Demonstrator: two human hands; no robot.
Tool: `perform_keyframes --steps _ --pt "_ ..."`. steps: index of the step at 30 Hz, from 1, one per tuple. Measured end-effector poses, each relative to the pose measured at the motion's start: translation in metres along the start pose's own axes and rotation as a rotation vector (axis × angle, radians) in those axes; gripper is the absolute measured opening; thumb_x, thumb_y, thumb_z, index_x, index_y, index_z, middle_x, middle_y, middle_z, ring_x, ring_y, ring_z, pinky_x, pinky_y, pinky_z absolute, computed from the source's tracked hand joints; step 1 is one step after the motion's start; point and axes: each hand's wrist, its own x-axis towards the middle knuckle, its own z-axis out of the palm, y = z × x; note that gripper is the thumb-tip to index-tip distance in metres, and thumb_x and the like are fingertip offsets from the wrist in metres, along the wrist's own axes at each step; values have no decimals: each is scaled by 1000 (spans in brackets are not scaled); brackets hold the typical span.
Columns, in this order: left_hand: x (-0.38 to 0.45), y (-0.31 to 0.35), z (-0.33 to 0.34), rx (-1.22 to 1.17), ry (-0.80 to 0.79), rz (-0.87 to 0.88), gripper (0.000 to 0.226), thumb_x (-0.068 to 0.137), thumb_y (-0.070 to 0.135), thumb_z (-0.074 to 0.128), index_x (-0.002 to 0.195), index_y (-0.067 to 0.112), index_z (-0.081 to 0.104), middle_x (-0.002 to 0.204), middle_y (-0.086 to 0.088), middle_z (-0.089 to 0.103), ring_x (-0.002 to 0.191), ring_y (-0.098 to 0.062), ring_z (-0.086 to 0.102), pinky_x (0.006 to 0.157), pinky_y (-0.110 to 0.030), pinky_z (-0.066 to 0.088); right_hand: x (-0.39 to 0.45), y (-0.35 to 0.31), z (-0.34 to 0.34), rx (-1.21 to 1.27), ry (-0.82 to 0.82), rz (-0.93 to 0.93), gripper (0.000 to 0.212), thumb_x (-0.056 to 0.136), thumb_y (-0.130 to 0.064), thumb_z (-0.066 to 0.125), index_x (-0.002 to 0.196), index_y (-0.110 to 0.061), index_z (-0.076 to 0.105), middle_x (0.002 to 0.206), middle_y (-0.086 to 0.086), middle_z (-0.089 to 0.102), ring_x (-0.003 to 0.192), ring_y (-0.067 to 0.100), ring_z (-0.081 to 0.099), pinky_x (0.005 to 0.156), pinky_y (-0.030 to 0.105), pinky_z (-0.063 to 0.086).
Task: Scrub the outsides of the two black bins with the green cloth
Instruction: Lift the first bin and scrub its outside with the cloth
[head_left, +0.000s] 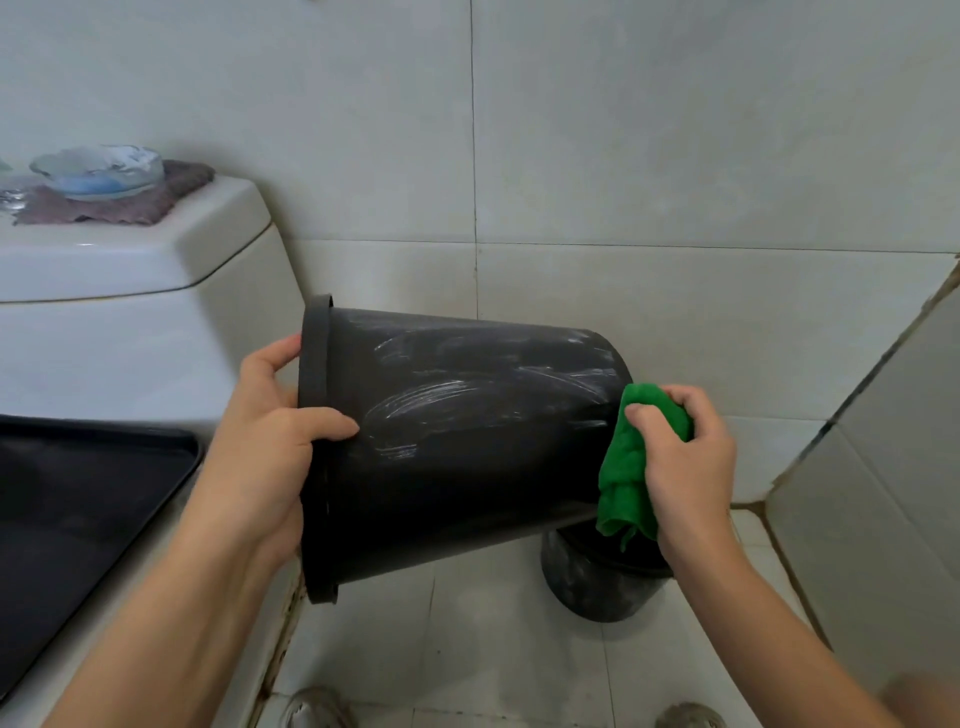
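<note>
Mid-frame, left hand (265, 441) grips tilted black bin (467, 447) by its rim, right hand (685, 457) clutches green cloth (631, 467) against bin's base, second bin (592, 587) below, lower right

Black bin (457, 441) tipped on its side in mid-air, wall streaked white; green cloth (631, 462) bunched against its base; second bin (597, 582) upright on the floor beneath.

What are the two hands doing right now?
Left hand: grips the rim of the tipped bin.
Right hand: holds the green cloth at the bin's bottom end.
</note>
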Motion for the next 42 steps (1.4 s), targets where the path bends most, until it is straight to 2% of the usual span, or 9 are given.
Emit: perform_keyframes --steps 5,17,22,27,30,32,34,37,42 --pt "-2 -7 6 -61 -118 -83 38 75 -20 43 94 7 63 70 -8 70 59 -23 67 44 -22 53 -2 0 -1 -42 39 -42 20 84 -15 68 75 -30 58 64 -14 58 63 6 56 62 30 47" --pt "-10 -13 9 -111 -264 208 56 91 -12 48 135 22 53 106 -4 75 96 -19 73 77 -25 59 -7 5 0 -151 55 -91 11 87 -20 69 90 -28 62 85 -10 64 80 8 60 74 33 52" --pt "-15 -15 16 -214 -236 235 41 94 -2 50 127 23 59 106 0 76 96 -17 73 75 -24 59 -12 3 5 -308 94 -436 23 88 -23 70 109 -14 68 123 1 63 105 -1 51 89 -1 34" --pt "-18 -30 33 -182 -228 260 39 94 13 55 133 20 55 112 -1 74 101 -17 71 83 -28 58 -57 0 25 -384 -136 -1067 25 88 -29 68 104 -11 70 122 15 65 119 32 58 104 39 46" --pt "-18 -34 33 -165 -223 274 42 92 17 61 133 20 55 114 -2 74 103 -18 70 85 -29 57 -67 0 27 -409 -283 -1236 24 89 -34 69 104 -15 70 118 15 67 120 33 59 101 41 49" --pt "-17 -34 32 -172 -220 269 38 98 12 54 134 21 55 116 -1 73 107 -19 70 88 -31 57 -48 6 21 -453 -212 -1162 24 90 -35 67 105 -16 70 117 13 67 116 29 61 99 35 50" --pt "-17 -32 30 -189 -202 264 37 100 10 47 133 23 56 116 1 73 109 -18 69 91 -33 57 -26 8 15 -422 -83 -872 30 89 -39 64 105 -16 73 120 5 64 109 14 60 94 28 51" --pt "-18 -30 31 -218 -190 268 37 101 11 45 134 25 55 117 3 73 110 -16 69 95 -34 55 -8 3 14 -300 53 -522 33 87 -40 63 109 -17 72 117 -7 58 101 2 54 88 37 53" --pt "-17 -35 40 -245 -174 248 36 101 11 46 134 21 55 116 -2 73 109 -21 69 96 -38 54 -60 -7 34 -357 -49 -1009 25 87 -29 70 99 -7 75 104 11 67 101 28 64 95 36 50"
